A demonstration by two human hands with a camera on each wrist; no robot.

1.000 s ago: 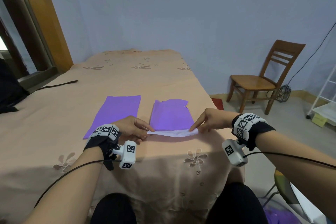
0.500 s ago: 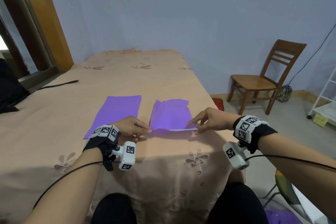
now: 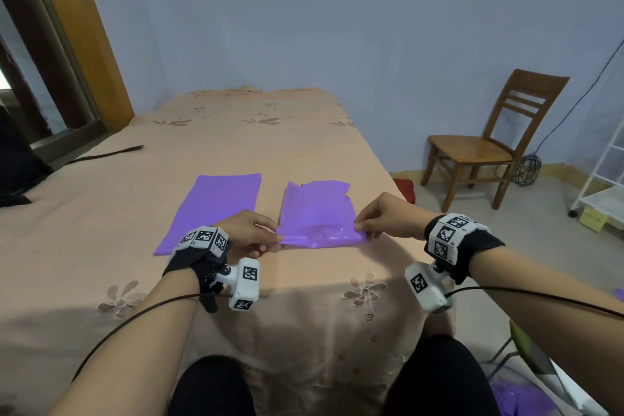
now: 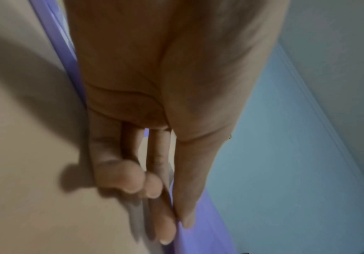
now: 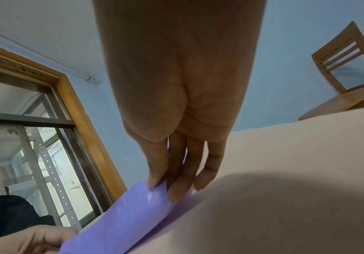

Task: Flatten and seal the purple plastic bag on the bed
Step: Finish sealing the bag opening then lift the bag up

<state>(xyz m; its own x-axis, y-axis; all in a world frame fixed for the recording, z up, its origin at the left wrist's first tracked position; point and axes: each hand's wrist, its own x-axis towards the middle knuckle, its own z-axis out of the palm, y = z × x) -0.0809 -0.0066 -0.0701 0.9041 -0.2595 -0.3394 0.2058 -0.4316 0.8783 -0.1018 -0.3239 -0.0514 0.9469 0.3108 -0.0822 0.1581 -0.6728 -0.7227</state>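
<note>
Near the foot of the peach-covered bed [image 3: 236, 145] lies the purple plastic bag [image 3: 319, 213], its near edge folded over into a glossy flap. Each hand's grip is clamped on that flap: the left hand [image 3: 248, 233] pinches its left end between thumb and fingers, and the right hand [image 3: 388, 216] pinches its right end the same way. A second purple bag [image 3: 216, 206] lies flat just to the left, and a wooden chair [image 3: 489, 142] stands by the wall

Blue walls [image 3: 388, 27], wooden chair [image 3: 489, 145], window frame [image 3: 84, 27]
</note>
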